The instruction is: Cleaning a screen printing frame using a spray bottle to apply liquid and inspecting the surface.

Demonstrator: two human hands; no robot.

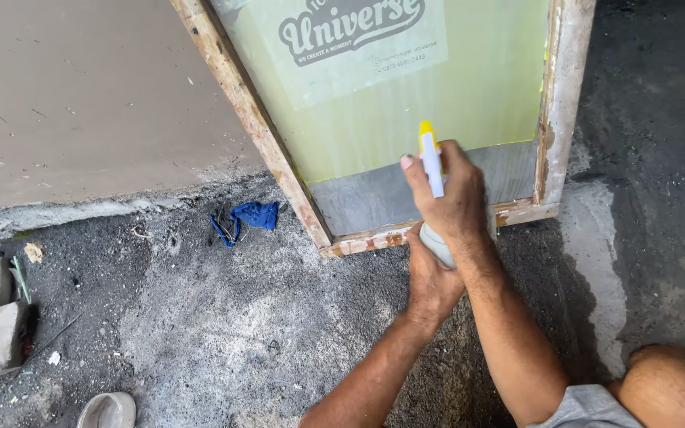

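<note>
Head view, looking down: the right hand [452, 194], at centre frame, has its fingers clamped around the neck of a spray bottle [431, 170] with a yellow and white nozzle, index finger lying along the trigger. The left hand [431, 281], just below, has its fingers closed around the bottle's pale base. The nozzle points at a wooden frame [279, 158] standing on the ground, stretched with a yellow-green screen [438, 87] that has a grey strip along its lower edge. A blue rag [254, 214] lies on the dark, gritty floor [223, 333] left of the frame's corner.
</note>
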